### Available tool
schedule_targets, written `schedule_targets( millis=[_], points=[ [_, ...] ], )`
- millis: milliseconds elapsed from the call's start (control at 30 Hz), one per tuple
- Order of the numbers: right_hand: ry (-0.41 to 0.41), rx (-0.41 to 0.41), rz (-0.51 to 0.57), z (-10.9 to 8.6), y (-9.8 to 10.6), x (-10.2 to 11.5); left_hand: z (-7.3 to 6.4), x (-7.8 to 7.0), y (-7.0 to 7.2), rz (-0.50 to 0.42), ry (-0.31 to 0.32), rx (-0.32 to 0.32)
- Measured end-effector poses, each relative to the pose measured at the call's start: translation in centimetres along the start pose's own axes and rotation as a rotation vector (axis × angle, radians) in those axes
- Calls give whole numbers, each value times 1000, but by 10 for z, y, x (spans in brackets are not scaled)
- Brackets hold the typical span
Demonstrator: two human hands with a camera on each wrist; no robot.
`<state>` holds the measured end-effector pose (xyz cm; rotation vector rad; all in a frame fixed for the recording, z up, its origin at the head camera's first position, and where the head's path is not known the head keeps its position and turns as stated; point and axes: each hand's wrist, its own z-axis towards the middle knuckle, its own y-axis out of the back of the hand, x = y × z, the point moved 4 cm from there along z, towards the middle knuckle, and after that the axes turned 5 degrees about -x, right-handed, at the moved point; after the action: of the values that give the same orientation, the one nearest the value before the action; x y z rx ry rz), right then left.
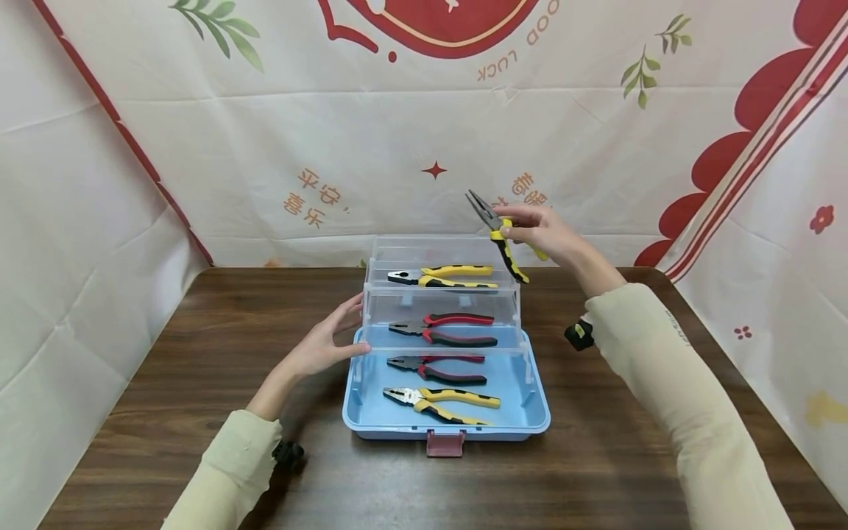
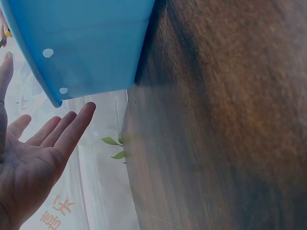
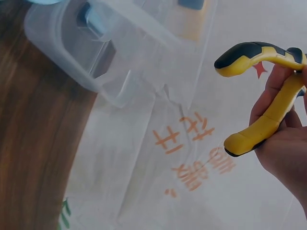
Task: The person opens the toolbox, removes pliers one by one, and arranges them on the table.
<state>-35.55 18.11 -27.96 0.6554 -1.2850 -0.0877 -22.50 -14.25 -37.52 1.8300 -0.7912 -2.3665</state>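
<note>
My right hand pinches needle-nose pliers near the pivot, above the back right of a blue toolbox. Their long jaws point up and left; in the right wrist view the yellow-and-black handles stand spread. At the toolbox's left side is my left hand, fingers extended and thumb tip at the edge of a clear tray. Yellow-and-black combination pliers lie in the rear tray, red-and-black pliers in the nearer one. Red-and-black pliers and yellow-and-black pliers also lie lower in the box.
The toolbox stands on a dark wooden table, its pink latch at the front. Behind the table hangs a white printed cloth. A small black device is at the right wrist.
</note>
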Motion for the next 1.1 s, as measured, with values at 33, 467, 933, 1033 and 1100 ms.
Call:
schedule_targets(
  millis=[33,467,933,1033,1100],
  points=[
    [-13,-18,1,-3,3,-2,0,0,0,-1,1,0],
    [-167,-192,262,-45,24,-28,0,1,-1,-4,10,-4],
    [-289,-291,393,-91,23,-73,0,1,0,-17,5,-2],
    [-343,-305,411,-101,18,-89,0,1,0,-17,5,-3],
    [-384,-300,426,-108,13,-99,0,2,0,-16,5,-2]
  ],
)
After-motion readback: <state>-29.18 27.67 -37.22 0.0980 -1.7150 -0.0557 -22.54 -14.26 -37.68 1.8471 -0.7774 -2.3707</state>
